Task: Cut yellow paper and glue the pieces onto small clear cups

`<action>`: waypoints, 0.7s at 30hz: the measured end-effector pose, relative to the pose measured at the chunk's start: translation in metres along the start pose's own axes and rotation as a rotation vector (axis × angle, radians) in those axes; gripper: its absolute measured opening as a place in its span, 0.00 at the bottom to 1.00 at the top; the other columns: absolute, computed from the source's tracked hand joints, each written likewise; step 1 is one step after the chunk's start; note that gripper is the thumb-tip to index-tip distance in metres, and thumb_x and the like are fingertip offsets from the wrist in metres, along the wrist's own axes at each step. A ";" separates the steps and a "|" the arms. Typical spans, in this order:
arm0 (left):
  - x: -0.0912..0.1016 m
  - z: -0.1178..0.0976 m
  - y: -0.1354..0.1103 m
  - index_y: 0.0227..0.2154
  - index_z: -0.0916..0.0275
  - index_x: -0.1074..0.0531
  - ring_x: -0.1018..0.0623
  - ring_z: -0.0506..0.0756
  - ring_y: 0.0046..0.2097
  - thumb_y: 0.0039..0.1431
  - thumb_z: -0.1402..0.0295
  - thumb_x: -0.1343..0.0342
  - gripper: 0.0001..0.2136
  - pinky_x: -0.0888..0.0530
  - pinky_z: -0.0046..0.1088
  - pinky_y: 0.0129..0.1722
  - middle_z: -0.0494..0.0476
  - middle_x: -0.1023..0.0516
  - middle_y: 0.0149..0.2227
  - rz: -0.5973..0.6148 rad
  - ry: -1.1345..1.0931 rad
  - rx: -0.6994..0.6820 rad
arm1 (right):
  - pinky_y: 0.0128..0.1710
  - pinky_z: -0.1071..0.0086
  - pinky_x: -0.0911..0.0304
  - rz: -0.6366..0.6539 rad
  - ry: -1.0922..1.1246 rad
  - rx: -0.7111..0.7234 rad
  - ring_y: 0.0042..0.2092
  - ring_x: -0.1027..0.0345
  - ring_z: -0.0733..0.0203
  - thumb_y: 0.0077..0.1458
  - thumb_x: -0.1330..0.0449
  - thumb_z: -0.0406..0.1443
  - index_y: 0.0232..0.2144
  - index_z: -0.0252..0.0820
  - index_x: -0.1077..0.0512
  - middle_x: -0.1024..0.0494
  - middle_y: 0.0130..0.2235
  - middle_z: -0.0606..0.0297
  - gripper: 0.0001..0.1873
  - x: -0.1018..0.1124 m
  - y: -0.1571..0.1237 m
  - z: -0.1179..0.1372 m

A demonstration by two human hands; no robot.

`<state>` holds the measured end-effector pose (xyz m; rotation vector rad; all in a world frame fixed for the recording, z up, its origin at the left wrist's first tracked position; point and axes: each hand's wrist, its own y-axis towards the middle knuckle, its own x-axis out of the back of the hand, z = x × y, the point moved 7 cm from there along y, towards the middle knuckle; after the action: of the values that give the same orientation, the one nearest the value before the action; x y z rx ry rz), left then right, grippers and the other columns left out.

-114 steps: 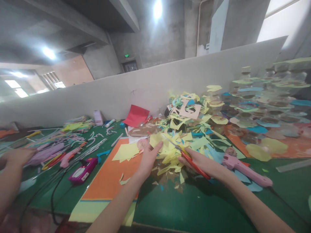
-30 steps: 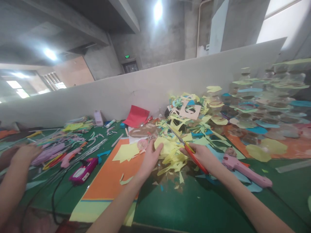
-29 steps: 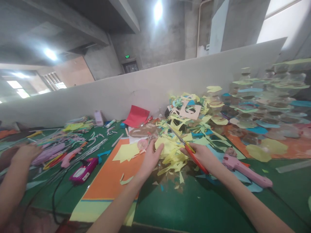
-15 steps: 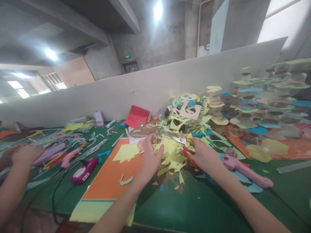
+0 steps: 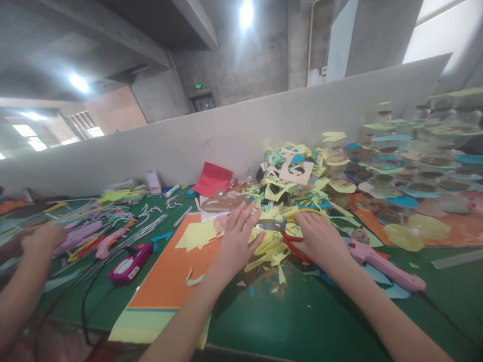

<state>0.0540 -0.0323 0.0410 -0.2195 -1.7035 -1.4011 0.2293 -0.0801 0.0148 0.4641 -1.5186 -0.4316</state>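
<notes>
Red-handled scissors (image 5: 285, 232) are gripped by the right hand (image 5: 320, 240) at the centre of the frame, blades (pointing left) laid over yellow paper scraps (image 5: 269, 249). The left hand (image 5: 237, 240) is spread flat, fingers apart, on those scraps. A pink glue gun (image 5: 381, 261) lies on the green worktop (image 5: 302, 322), lower right.

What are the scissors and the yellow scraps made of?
The red-handled scissors in the right hand look like shiny grey metal blades with smooth plastic loops. The yellow scraps under the left hand seem to be matte paper: thin, flat, curling at cut edges.
</notes>
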 end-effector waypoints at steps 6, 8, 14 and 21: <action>-0.010 -0.009 0.000 0.56 0.54 0.31 0.33 0.60 0.63 0.67 0.67 0.49 0.16 0.37 0.45 0.62 0.59 0.26 0.57 0.174 -0.011 -0.185 | 0.45 0.59 0.40 -0.006 0.090 0.112 0.45 0.30 0.47 0.55 0.36 0.46 0.40 0.41 0.31 0.22 0.41 0.54 0.16 0.004 0.000 0.007; -0.011 -0.009 -0.001 0.56 0.56 0.31 0.28 0.58 0.59 0.68 0.71 0.52 0.16 0.32 0.42 0.58 0.60 0.24 0.54 0.193 -0.027 -0.200 | 0.45 0.59 0.40 -0.017 0.126 0.123 0.45 0.30 0.47 0.55 0.36 0.47 0.38 0.42 0.30 0.22 0.41 0.55 0.16 0.007 0.000 0.008; -0.005 -0.005 -0.002 0.55 0.59 0.29 0.23 0.57 0.51 0.68 0.76 0.57 0.18 0.28 0.38 0.51 0.61 0.22 0.51 0.155 -0.015 -0.221 | 0.46 0.59 0.38 -0.020 0.184 0.118 0.45 0.29 0.48 0.54 0.36 0.44 0.37 0.43 0.30 0.21 0.41 0.56 0.13 0.008 0.001 0.007; 0.000 -0.003 -0.001 0.51 0.62 0.28 0.23 0.58 0.49 0.69 0.75 0.58 0.16 0.28 0.37 0.47 0.62 0.21 0.49 0.129 0.081 -0.257 | 0.47 0.58 0.36 0.045 0.220 0.058 0.47 0.28 0.47 0.53 0.35 0.43 0.38 0.42 0.29 0.20 0.42 0.57 0.14 0.005 0.003 0.000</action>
<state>0.0549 -0.0346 0.0399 -0.4027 -1.4162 -1.5091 0.2298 -0.0798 0.0205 0.5056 -1.3288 -0.2918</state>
